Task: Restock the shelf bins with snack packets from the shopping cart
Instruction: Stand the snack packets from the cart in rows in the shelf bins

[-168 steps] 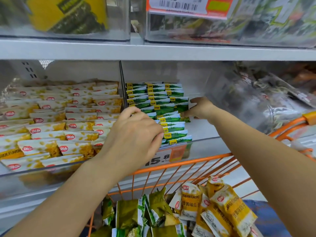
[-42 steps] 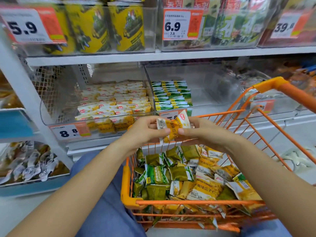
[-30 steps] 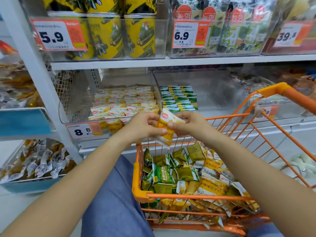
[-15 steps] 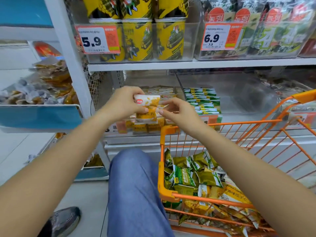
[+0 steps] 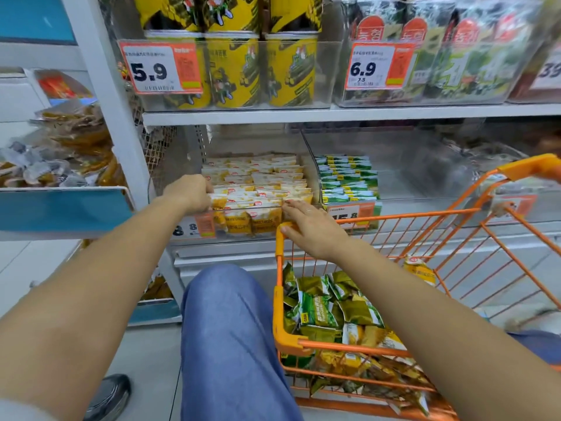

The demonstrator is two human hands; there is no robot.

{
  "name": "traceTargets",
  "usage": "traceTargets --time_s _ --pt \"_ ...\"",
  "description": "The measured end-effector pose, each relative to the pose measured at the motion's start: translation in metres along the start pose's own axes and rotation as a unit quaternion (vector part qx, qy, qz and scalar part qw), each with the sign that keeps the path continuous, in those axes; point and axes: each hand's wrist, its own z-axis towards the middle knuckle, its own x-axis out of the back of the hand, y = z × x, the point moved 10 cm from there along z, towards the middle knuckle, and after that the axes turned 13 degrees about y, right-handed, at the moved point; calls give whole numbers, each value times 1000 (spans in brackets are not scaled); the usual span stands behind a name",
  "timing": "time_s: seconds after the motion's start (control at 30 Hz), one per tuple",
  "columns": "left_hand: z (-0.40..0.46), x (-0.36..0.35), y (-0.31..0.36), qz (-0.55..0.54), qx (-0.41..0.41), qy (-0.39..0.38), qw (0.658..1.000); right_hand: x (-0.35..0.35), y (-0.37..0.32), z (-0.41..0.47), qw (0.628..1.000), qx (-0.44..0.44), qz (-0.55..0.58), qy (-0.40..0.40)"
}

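A clear shelf bin point(image 5: 182, 189) holds rows of yellow-and-white snack packets point(image 5: 261, 180). My left hand point(image 5: 189, 192) is at the bin's front left, fingers curled around yellow packets in the front row. At the front right of that row, my right hand point(image 5: 309, 226) lies flat with fingers apart, fingertips touching the packets. It hovers over the corner of the orange shopping cart point(image 5: 394, 215). The cart holds several green packets point(image 5: 318, 311) and yellow packets point(image 5: 419, 268). The neighbouring bin holds green packets point(image 5: 346, 180).
The upper shelf point(image 5: 303, 113) carries yellow cans point(image 5: 233, 71) and seaweed packs point(image 5: 455, 56) behind price tags. A blue-fronted shelf point(image 5: 60, 208) with wrapped snacks stands left. My knee in blue jeans point(image 5: 230, 329) is beside the cart; a shoe point(image 5: 109, 396) is on the floor.
Both hands have moved from mid-air forward to the yellow packets' bin. The packets held up before are now down at the front row, and my right hand has let go and flattened.
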Motion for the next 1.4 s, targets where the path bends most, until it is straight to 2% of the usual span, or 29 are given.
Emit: traceTargets --time_s 0.1,0.3,0.43,0.53,0.6,0.67,0.7,0.77,0.87,0.93,1.03,1.17,1.27,1.4 --pt "7 -6 -5 18 8 -25 999 -1 0 -1 1000 6 -6 -14" --pt "20 -22 -6 112 -25 -107 988 -5 1 -3 1000 7 -13 -12" --pt "21 -31 -8 107 -11 -129 986 -1 -2 -9 999 18 12 -24" --pt "14 -27 0 43 -4 -166 985 34 0 -23 998 42 51 25" --pt "13 -6 17 1 -14 -109 994 72 19 -36 994 35 39 97" --pt "2 28 55 -4 -59 14 998 100 51 -52 992 3 -6 127" --pt "-10 41 81 -13 -86 68 994 105 72 -60 993 -21 -40 108" --pt "-43 48 138 -67 -152 118 979 94 122 -80 987 -79 -142 7" --pt "-94 21 222 -127 -253 83 956 57 187 -122 935 -149 -256 -196" --pt "-119 -12 266 -122 -308 35 943 34 210 -143 913 -179 -255 -264" --pt "-138 -63 307 -110 -356 -34 927 11 221 -153 906 -213 -227 -286" --pt "-139 -101 315 -73 -373 -65 923 -5 221 -150 888 -149 -323 -293" --pt "-133 -114 302 -58 -360 -88 927 -6 220 -140 897 -89 -349 -258" --pt "-122 -115 293 -133 -311 -125 933 3 223 -132 914 -112 -312 -232"
